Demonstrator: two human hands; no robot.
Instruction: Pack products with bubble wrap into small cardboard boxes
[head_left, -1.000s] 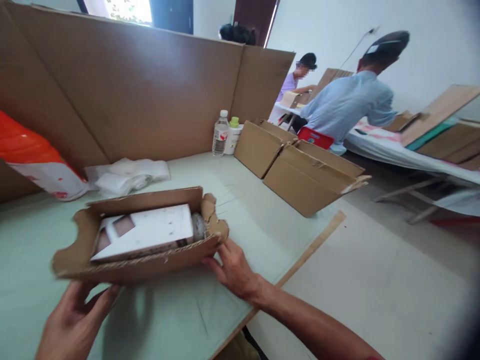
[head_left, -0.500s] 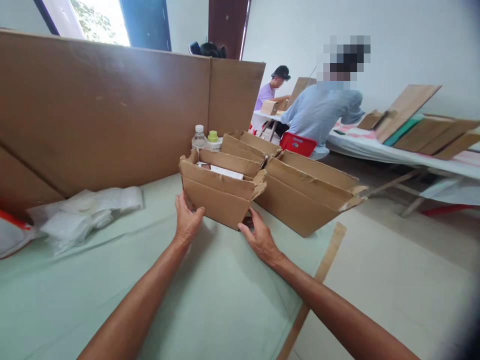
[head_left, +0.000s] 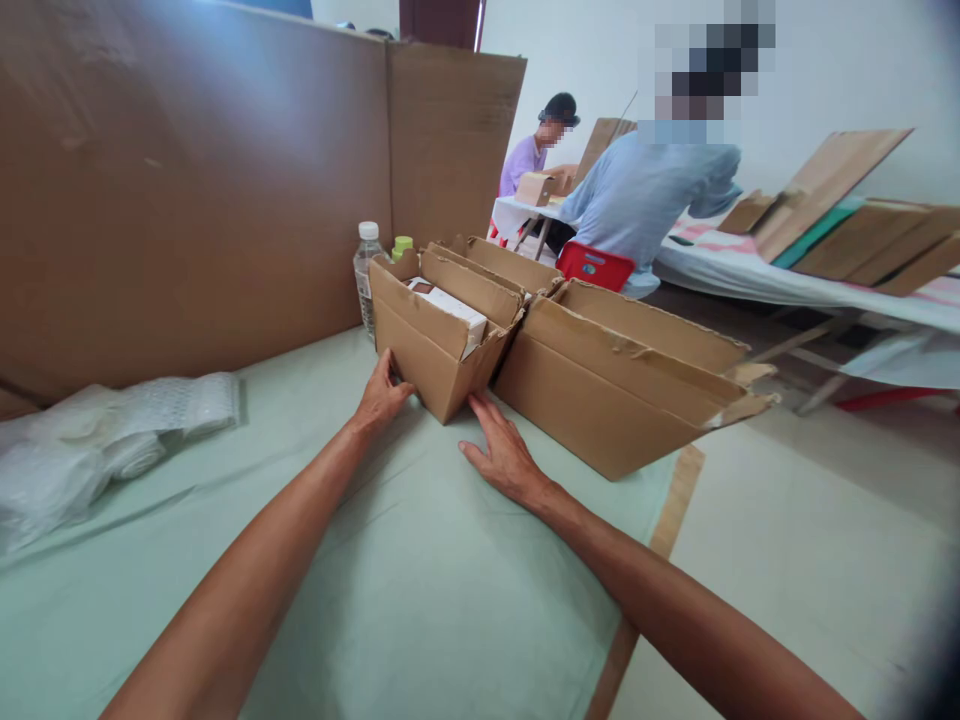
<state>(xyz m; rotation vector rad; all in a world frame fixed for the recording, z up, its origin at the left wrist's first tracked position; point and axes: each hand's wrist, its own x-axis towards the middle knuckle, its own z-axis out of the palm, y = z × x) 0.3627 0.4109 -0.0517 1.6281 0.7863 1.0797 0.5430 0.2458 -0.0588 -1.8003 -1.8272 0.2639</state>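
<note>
A small open-topped cardboard box point(head_left: 420, 350) stands on the green-covered table, one corner toward me. Inside it lies a white box point(head_left: 450, 308) with a dark patch on top. At the lower left side of the cardboard box is my left hand point(head_left: 381, 396), thumb and fingers apart, fingertips against or very near the cardboard. My right hand point(head_left: 506, 455) is stretched out low on the right, fingertips by the box's bottom edge and thumb spread. Close on the right stands a longer cardboard box point(head_left: 592, 385). Another open cardboard box point(head_left: 517, 265) sits behind.
A clear bottle point(head_left: 367, 275) and a green-capped container point(head_left: 403, 246) stand behind the small box. A tall cardboard panel point(head_left: 225, 200) borders the back left. Bubble wrap point(head_left: 127, 430) lies on the left. Two people sit at other tables; a red chair point(head_left: 595, 266) is nearby.
The small box has turned and sits farther back, close against the neighbouring boxes. My right hand has loosened from its right end, fingers now straighter. The view has tilted down.
</note>
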